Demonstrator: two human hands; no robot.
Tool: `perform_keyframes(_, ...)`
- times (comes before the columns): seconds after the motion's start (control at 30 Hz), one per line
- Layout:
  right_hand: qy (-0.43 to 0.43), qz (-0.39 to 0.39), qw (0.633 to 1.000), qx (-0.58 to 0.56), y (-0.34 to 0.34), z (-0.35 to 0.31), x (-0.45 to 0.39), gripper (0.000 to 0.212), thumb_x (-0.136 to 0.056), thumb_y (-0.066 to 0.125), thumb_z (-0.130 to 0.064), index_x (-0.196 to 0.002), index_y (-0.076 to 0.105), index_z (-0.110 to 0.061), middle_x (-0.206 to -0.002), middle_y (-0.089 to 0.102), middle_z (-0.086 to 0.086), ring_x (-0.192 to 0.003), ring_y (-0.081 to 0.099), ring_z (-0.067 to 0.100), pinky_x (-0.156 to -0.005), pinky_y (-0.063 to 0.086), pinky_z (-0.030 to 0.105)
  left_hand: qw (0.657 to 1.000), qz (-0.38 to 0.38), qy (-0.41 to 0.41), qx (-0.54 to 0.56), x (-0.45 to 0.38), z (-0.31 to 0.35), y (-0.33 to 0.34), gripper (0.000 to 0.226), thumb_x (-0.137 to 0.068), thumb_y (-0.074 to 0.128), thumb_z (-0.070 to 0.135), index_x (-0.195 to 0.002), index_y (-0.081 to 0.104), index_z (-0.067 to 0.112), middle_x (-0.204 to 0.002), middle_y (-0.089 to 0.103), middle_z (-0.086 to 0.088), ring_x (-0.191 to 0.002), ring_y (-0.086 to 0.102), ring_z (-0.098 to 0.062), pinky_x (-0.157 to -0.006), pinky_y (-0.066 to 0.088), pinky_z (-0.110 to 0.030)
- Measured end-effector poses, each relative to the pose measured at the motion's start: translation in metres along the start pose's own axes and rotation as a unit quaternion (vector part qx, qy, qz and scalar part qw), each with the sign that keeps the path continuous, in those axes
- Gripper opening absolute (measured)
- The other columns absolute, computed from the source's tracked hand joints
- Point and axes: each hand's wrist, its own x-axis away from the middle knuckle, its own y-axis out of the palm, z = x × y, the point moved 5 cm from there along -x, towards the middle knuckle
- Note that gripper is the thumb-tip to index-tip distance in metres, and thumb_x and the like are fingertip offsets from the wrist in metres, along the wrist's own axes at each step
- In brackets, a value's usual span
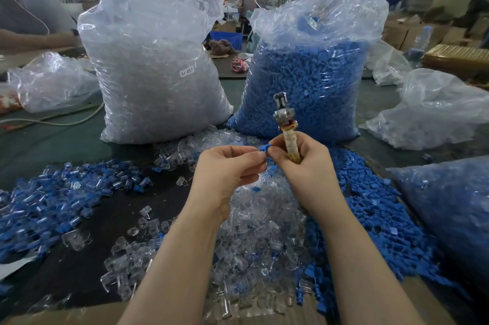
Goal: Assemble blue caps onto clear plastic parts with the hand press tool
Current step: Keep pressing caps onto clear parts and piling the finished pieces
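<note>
Head view: our right hand (304, 163) grips the press tool (287, 128), both hands' fingertips pinch a blue cap (263, 148) with our left hand (225, 173); we should seat it squarely before squeezing.

One text can be read — "SJ-017", black on a small white label (186, 71) stuck to the front of the big bag of clear plastic parts (156, 59) — nothing else legible.

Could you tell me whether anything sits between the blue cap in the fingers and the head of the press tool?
Nothing visible does: the blue cap is pinched between both hands, and the tool head stands bare above it.
</note>
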Motion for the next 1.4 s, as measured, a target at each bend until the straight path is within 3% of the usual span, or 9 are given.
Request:
perform_keyframes(0.1, -0.017, 0.021, 0.998, 0.050, 0.002, 0.000, 0.001, 0.017, -0.090, 0.069, -0.020, -0.079, 0.060, -0.028, -0.067, 0.062, -0.020, -0.061, 0.055, 0.000, -0.057, 0.041, 0.013, 1.000, 0.004, 0.011, 0.005, 0.001, 0.002, 0.000, 0.008, -0.078, 0.077, 0.003, -0.082, 0.071, 0.005, -0.070, 0.074, -0.009, -0.064, 0.072, -0.014, -0.062, 0.059, -0.021)
perform_keyframes(0.23, -0.028, 0.038, 0.996, 0.076, 0.001, -0.002, 0.002, 0.010, -0.090, 0.069, -0.023, -0.083, 0.062, -0.019, -0.066, 0.062, -0.009, -0.064, 0.057, 0.008, -0.059, 0.045, 0.022, 0.999, 0.011, 0.041, -0.012, 0.003, 0.006, 0.000, 0.006, -0.079, 0.077, 0.002, -0.081, 0.071, 0.005, -0.070, 0.074, -0.008, -0.065, 0.072, -0.015, -0.060, 0.056, -0.020)
perform_keyframes(0.43, -0.025, 0.025, 0.996, 0.086, 0.002, -0.005, 0.001, 0.009, -0.089, 0.067, -0.019, -0.083, 0.061, -0.023, -0.065, 0.062, -0.013, -0.067, 0.060, 0.002, -0.056, 0.042, 0.012, 0.993, 0.036, 0.099, -0.060, 0.004, 0.012, 0.003, 0.008, -0.078, 0.077, -0.001, -0.077, 0.073, 0.006, -0.066, 0.073, -0.006, -0.063, 0.071, -0.013, -0.060, 0.055, -0.018)
perform_keyframes(0.53, -0.025, 0.003, 0.996, 0.083, 0.003, -0.006, 0.001, 0.012, -0.090, 0.066, -0.019, -0.083, 0.062, -0.027, -0.069, 0.065, -0.015, -0.067, 0.060, 0.000, -0.057, 0.042, 0.011, 0.988, 0.052, 0.115, -0.086, 0.004, 0.012, 0.002, 0.008, -0.078, 0.078, 0.002, -0.077, 0.073, 0.008, -0.067, 0.073, -0.005, -0.067, 0.072, -0.015, -0.063, 0.055, -0.019)
perform_keyframes(0.7, 0.008, -0.044, 0.997, 0.067, 0.003, -0.003, 0.001, 0.008, -0.091, 0.065, -0.019, -0.086, 0.066, -0.026, -0.077, 0.069, -0.005, -0.074, 0.064, 0.013, -0.071, 0.054, 0.034, 0.979, 0.076, 0.137, -0.130, 0.003, 0.010, -0.001, 0.007, -0.078, 0.080, 0.012, -0.077, 0.074, 0.012, -0.068, 0.073, -0.003, -0.068, 0.072, -0.016, -0.070, 0.059, -0.029)
perform_keyframes(0.87, 0.039, -0.102, 0.991, 0.072, -0.003, 0.004, 0.001, 0.009, -0.089, 0.066, -0.020, -0.088, 0.066, -0.029, -0.082, 0.069, -0.008, -0.076, 0.064, 0.009, -0.070, 0.052, 0.025, 0.979, 0.078, 0.148, -0.116, 0.001, 0.012, -0.005, 0.006, -0.081, 0.077, 0.008, -0.079, 0.071, 0.010, -0.067, 0.073, -0.002, -0.065, 0.072, -0.013, -0.068, 0.058, -0.025)
perform_keyframes(1.13, 0.072, -0.203, 0.973, 0.082, -0.003, 0.011, 0.006, 0.009, -0.082, 0.067, -0.018, -0.090, 0.065, -0.022, -0.074, 0.061, -0.005, -0.066, 0.052, 0.014, -0.065, 0.043, 0.035, 0.980, 0.061, 0.177, -0.069, 0.000, 0.018, -0.008, 0.006, -0.085, 0.072, 0.002, -0.083, 0.070, 0.007, -0.068, 0.072, -0.001, -0.065, 0.070, -0.011, -0.063, 0.053, -0.016)
perform_keyframes(1.23, 0.074, -0.219, 0.969, 0.088, -0.001, 0.010, 0.006, 0.011, -0.080, 0.066, -0.021, -0.091, 0.064, -0.023, -0.069, 0.059, -0.016, -0.063, 0.051, 0.007, -0.065, 0.043, 0.031, 0.979, 0.055, 0.186, -0.067, 0.000, 0.019, -0.010, 0.008, -0.085, 0.070, 0.000, -0.082, 0.069, 0.007, -0.066, 0.072, 0.001, -0.064, 0.070, -0.009, -0.062, 0.053, -0.015)
perform_keyframes(1.4, 0.063, -0.220, 0.965, 0.131, -0.001, 0.009, 0.007, 0.019, -0.085, 0.060, -0.006, -0.085, 0.062, -0.025, -0.059, 0.050, -0.014, -0.052, 0.042, 0.006, -0.051, 0.036, 0.021, 0.979, 0.041, 0.190, -0.064, -0.001, 0.019, -0.010, 0.012, -0.086, 0.070, 0.001, -0.080, 0.069, 0.011, -0.067, 0.072, 0.002, -0.066, 0.070, -0.010, -0.064, 0.053, -0.016)
